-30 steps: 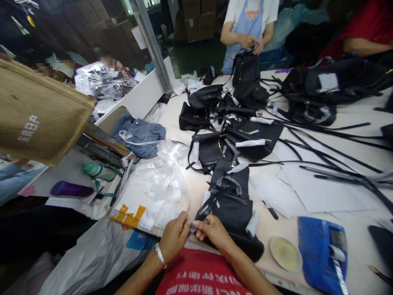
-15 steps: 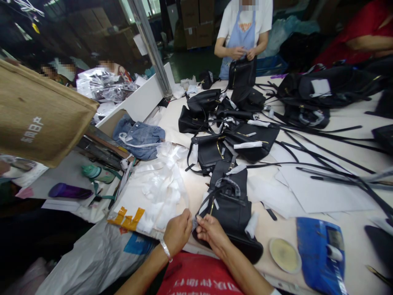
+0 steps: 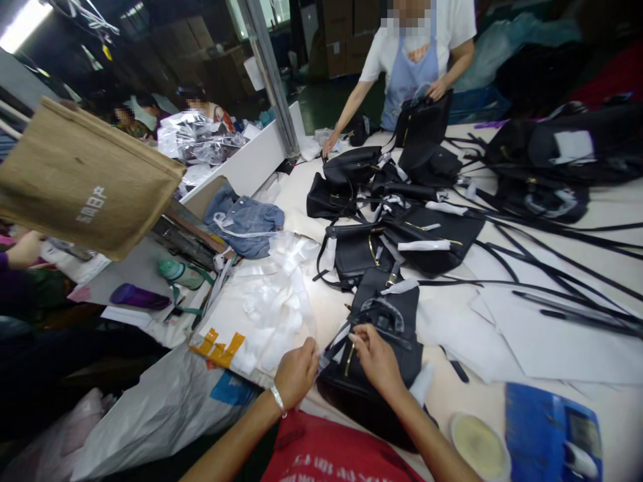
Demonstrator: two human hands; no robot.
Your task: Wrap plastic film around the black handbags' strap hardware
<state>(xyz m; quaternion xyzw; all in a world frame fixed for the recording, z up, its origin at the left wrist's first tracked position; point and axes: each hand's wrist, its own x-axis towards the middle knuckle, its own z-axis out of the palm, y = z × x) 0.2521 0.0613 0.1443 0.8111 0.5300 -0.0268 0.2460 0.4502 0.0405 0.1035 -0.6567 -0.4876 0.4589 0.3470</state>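
Observation:
A black backpack lies on the table in front of me, with clear film on its handle and white wrapping on its straps. Just left of it, my left hand is closed, with thin clear film at its fingertips. My right hand is over the front of the backpack near the gold zipper, its fingers bent and pinched together; what they hold, if anything, is too small to make out. White film strips are heaped to the left of my hands.
More black bags and long straps fill the table beyond. A blue denim cloth lies at the left. At the right are white sheets, a round dish and a blue object. A person stands across the table.
My right hand has moved up and right over the backpack, away from my left hand. The person opposite has stretched one arm toward a bag. The view has shifted.

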